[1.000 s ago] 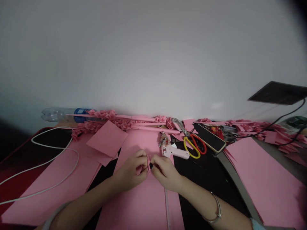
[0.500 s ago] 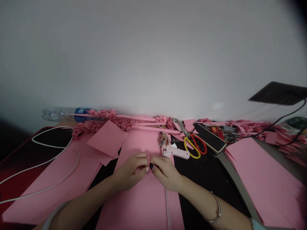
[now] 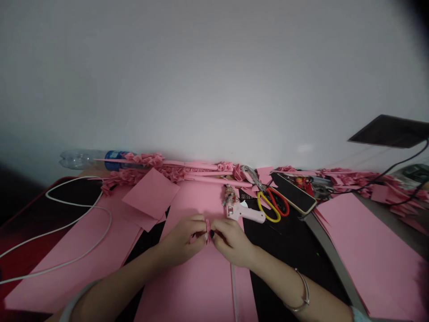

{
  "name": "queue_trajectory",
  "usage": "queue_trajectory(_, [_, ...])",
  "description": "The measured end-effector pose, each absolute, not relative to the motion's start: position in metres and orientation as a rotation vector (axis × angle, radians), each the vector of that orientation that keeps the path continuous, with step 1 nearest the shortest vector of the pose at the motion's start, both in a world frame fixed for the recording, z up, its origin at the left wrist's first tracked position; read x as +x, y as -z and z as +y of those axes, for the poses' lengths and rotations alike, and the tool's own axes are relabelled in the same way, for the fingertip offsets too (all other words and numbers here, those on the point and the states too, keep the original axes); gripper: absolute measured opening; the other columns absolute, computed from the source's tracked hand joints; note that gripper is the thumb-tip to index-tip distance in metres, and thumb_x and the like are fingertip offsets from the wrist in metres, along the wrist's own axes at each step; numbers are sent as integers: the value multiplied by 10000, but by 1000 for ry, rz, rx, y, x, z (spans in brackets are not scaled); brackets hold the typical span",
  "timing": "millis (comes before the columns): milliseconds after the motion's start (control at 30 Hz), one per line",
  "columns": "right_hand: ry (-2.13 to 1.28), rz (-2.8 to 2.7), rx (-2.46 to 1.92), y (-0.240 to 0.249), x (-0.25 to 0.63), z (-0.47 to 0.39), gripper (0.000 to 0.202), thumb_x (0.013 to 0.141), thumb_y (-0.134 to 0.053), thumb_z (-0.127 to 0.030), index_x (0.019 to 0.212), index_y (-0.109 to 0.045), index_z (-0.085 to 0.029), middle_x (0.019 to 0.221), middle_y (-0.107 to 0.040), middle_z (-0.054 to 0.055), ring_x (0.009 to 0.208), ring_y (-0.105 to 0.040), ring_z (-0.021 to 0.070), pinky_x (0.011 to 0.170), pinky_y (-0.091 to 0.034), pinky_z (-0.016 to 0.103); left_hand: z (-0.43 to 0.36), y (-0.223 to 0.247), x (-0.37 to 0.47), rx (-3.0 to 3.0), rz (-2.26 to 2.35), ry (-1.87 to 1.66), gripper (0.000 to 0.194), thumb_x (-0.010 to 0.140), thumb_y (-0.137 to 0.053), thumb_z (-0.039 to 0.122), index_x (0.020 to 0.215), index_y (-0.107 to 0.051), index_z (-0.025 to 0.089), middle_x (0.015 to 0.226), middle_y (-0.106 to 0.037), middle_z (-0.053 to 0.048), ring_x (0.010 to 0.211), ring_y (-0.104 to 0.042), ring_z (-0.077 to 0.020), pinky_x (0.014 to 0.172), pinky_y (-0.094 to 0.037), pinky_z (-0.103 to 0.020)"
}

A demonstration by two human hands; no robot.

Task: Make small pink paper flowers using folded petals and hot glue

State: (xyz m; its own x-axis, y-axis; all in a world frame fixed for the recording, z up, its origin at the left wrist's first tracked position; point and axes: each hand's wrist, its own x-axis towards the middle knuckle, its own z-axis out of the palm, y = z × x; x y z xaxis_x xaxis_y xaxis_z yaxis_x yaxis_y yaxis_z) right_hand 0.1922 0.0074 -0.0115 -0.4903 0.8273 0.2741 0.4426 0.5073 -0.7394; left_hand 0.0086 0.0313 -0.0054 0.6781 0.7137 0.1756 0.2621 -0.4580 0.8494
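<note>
A small folded piece of pink paper [image 3: 208, 230] is pinched between both hands, above a long pink sheet [image 3: 197, 286]. My left hand [image 3: 186, 238] grips its left side with thumb and fingers. From the right, my right hand [image 3: 231, 241] pinches the same piece; a dark thumbnail shows at its edge. The fingertips partly cover the paper, so its exact shape is unclear. Just beyond my right hand lies a pale pink glue gun [image 3: 246, 212] with a stained tip, its cord running toward the front under that hand.
Red-and-yellow scissors [image 3: 273, 205] and a phone [image 3: 295, 193] lie right of the glue gun. Pink paper flowers [image 3: 134, 176] and a plastic bottle [image 3: 78, 159] line the wall. A white cable [image 3: 83, 205] loops over sheets at left; more sheets [image 3: 372, 250] lie right.
Both hands keep nearly the same place; the folded paper between their fingertips has turned slightly. Nothing else has visibly moved.
</note>
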Motion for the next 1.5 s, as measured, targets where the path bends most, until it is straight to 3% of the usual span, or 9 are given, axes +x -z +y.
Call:
queue_trajectory(767, [-786,-2099,-1093,11,190,7,152,709,-464,-62,665,-473,-207,574,-457,-37,514,-423,125,514,-299,242,32,6,9,2068,832,-629,216,767,-444,122,558,-428,177,614,-428,21,588,-425,-129,557,-284,-251])
queue_trajectory(1200, [-763,-2087,-1136,11,189,8,171,707,-462,-61,644,-414,-212,565,-417,-51,513,-407,119,515,-278,231,30,7,10,2121,957,-677,187,716,-431,84,558,-421,184,596,-412,30,580,-423,-127,545,-285,-241])
queue_trajectory(1367, [-813,-2083,-1119,10,191,7,157,752,-431,-64,693,-448,-208,604,-502,-31,536,-461,124,540,-332,227,31,7,8,2160,925,-744,174,699,-414,56,586,-436,186,620,-431,22,591,-426,-130,550,-298,-241])
queue_trajectory(1500, [-846,-2070,-1104,7,191,6,141,797,-434,-114,703,-422,-217,600,-457,-44,539,-431,122,539,-317,228,31,6,7,2199,922,-766,175,716,-422,55,608,-417,192,637,-422,22,592,-417,-130,551,-297,-243])
